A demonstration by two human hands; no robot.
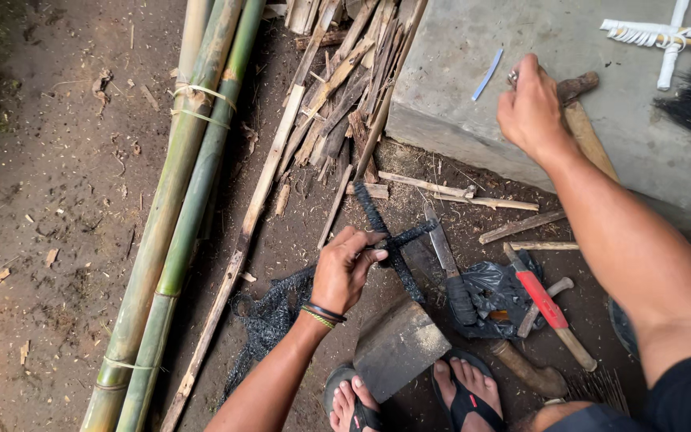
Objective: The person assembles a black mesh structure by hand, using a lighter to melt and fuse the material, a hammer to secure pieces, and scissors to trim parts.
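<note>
My left hand pinches the crossing point of a black cross-shaped frame wrapped in dark mesh, held over the dirt. Black netting trails from it down to the ground on the left. My right hand is raised over the concrete slab, fingers closed on a small metal object at the fingertips; what it is I cannot tell. A wooden handle lies on the slab just beside that hand.
Green bamboo poles tied with string lie at left. Split wood strips are piled at top centre. A knife, a red-handled tool, a black plastic bag and a wooden block lie by my sandalled feet. A white cross frame rests on the slab.
</note>
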